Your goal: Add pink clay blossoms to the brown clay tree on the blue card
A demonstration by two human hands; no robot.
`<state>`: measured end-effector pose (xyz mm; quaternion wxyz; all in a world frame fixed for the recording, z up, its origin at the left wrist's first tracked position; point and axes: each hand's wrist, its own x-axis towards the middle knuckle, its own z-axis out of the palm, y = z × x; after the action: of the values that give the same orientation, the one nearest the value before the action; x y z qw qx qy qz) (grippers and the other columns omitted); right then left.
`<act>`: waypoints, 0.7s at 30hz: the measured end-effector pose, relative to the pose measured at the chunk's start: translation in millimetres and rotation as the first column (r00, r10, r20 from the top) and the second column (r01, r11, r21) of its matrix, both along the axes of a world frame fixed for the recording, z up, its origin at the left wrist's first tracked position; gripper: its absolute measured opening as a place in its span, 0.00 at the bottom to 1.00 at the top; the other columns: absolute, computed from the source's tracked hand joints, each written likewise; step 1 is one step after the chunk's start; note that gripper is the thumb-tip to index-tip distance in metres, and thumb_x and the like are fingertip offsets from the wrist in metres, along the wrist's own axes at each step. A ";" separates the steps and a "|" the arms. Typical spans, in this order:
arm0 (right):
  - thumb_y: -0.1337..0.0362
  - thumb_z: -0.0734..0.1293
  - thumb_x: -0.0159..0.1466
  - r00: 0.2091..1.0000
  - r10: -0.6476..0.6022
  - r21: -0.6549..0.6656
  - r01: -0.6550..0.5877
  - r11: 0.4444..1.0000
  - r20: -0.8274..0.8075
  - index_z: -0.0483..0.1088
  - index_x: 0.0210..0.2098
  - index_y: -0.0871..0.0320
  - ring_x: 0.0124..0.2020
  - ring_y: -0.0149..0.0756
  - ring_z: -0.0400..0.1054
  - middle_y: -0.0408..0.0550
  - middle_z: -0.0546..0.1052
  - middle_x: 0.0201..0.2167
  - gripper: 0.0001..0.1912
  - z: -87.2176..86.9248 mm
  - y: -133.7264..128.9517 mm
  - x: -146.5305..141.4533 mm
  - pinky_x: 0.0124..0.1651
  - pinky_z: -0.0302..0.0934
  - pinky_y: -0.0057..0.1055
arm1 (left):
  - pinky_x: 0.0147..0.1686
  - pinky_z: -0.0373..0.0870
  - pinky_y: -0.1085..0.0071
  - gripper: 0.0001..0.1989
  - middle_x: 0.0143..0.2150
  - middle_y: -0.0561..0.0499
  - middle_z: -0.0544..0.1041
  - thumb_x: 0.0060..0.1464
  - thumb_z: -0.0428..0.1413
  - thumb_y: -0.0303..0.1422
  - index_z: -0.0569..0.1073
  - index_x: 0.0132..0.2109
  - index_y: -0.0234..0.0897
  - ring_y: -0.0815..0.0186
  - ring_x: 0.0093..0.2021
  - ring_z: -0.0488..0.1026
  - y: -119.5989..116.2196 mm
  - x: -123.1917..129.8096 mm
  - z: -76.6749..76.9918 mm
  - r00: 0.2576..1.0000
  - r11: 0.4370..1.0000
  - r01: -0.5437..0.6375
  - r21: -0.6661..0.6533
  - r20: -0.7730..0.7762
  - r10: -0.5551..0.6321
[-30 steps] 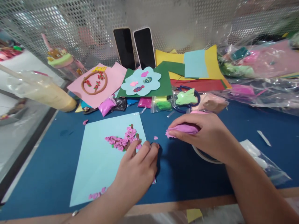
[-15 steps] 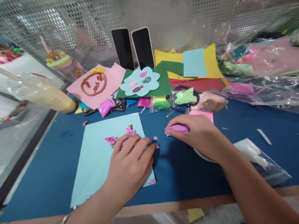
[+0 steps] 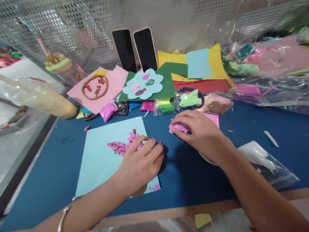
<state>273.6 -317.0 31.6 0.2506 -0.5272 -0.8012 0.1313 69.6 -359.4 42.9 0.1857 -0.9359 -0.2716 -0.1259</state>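
A light blue sheet [image 3: 96, 164] lies on the blue table, bearing a branch of small pink-purple clay blossoms [image 3: 120, 147] with green and brown bits. Over the sheet's right part, my left hand [image 3: 141, 161] has curled fingers; their tips are hidden, and a small pink bit shows beside them. My right hand [image 3: 198, 133] pinches a lump of pink-purple clay [image 3: 180, 128] above the table, right of the sheet. More pink bits [image 3: 155, 187] are at the sheet's lower right corner.
Two phones [image 3: 125, 50] lean against the perforated metal panel. Coloured papers [image 3: 198, 62], a scalloped card [image 3: 154, 83] and clay packets [image 3: 108, 111] line the back. A drink cup [image 3: 53, 101] lies at the left, a clear bag [image 3: 267, 164] at the right.
My left hand has moved right and its fingers are more curled, showing more blossoms. My right hand has shifted slightly up and left with the clay.
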 end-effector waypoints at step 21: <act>0.70 0.65 0.60 0.991 0.024 0.256 0.009 0.967 -0.129 0.74 0.35 0.60 0.40 0.42 0.70 0.53 0.76 0.37 0.06 9.5 -9.7 -5.2 0.46 0.64 0.39 | 0.44 0.62 0.62 0.07 0.33 0.55 0.77 0.56 0.54 0.25 0.74 0.32 0.35 0.65 0.38 0.71 6.3 -2.3 0.5 0.999 0.999 0.038 -0.023 0.035 -0.037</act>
<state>268.4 -326.6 41.0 0.3681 -0.4776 -0.7953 0.0618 67.3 -353.1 43.4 0.1677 -0.9406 -0.2587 -0.1421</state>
